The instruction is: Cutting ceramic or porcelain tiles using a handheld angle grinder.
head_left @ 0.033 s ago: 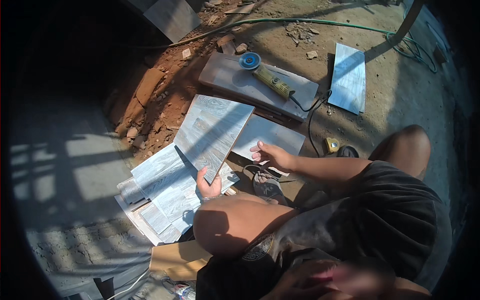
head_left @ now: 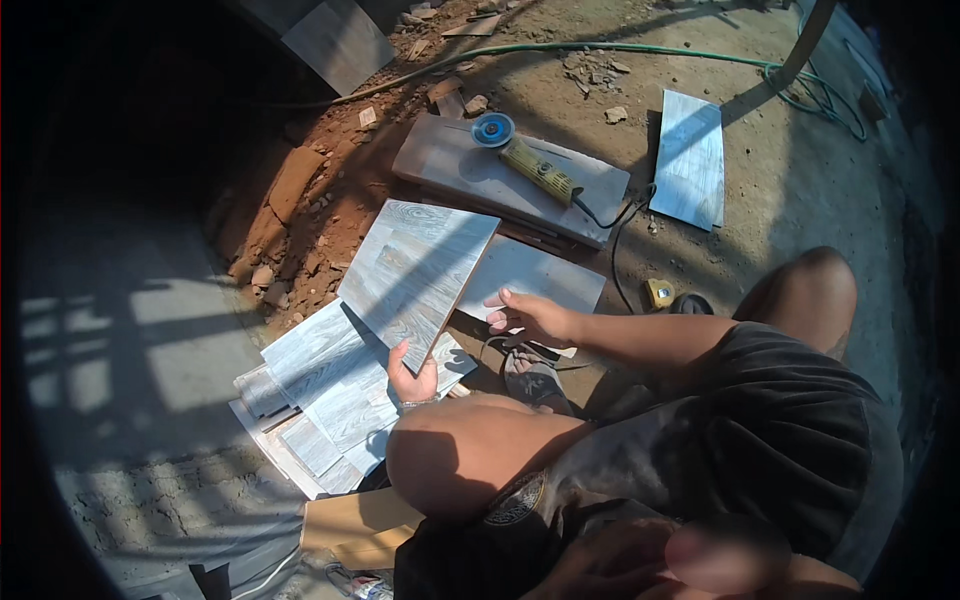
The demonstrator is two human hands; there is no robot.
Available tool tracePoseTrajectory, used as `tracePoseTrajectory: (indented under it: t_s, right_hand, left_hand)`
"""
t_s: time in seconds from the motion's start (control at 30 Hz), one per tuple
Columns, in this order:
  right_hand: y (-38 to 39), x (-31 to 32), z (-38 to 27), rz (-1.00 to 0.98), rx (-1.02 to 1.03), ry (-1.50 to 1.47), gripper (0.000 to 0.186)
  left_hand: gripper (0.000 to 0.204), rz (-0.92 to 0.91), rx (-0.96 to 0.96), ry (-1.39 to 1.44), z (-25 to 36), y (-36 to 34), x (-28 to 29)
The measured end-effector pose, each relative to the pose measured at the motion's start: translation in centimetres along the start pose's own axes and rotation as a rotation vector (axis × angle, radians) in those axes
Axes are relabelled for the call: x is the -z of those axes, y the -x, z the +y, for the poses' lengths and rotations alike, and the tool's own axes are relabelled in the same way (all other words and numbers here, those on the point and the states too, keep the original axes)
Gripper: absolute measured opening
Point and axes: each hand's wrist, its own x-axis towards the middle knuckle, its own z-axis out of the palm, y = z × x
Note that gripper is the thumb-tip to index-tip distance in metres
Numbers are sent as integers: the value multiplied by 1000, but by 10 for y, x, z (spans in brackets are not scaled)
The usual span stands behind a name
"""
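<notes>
My left hand [head_left: 414, 381] grips a grey wood-grain floor tile [head_left: 418, 265] by its lower corner, the thumb on its face. The tile is tilted above a pile of similar tiles [head_left: 335, 385]. To its right, my right hand [head_left: 527, 317] hovers with thumb out and fingers loosely bent, holding nothing. Beneath that hand lies a pale flat tile [head_left: 545, 275]. Beyond it, a yellow angle grinder [head_left: 540, 168] with a blue disc rests on a stack of boxed or slab-like tiles [head_left: 440, 155].
Another wood-grain tile [head_left: 688, 160] lies on the ground at right. A yellow tape measure [head_left: 660, 293] sits near my foot. The grinder's black cord [head_left: 618, 260] runs toward me. A green hose [head_left: 600, 46] crosses the far ground. Reddish rubble [head_left: 295, 185] lies at left; cardboard [head_left: 355, 522] is near.
The view has shifted slightly. My right hand has moved a little left, toward the held tile. My left hand keeps its hold on the tile.
</notes>
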Motion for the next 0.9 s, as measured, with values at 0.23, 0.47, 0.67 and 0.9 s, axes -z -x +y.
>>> tracePoseTrajectory:
  t_s: [0.23,0.47,0.67,0.9]
  right_hand:
    - [-35,-39,-47,-295,-27,-297,43]
    - [15,-54,-90,-291,121,-131,46]
    - [87,-32,-179,-260,350,-547,47]
    - [136,84,-228,70,759,-558,24]
  left_hand:
    - [57,-183,-103,-408,12,7,-58]
    - [60,-444,3,-451,5,-13,-96]
    - [132,-830,366,-728,29,-4,-206]
    - [65,-1541,-21,-1447,32,174,-291]
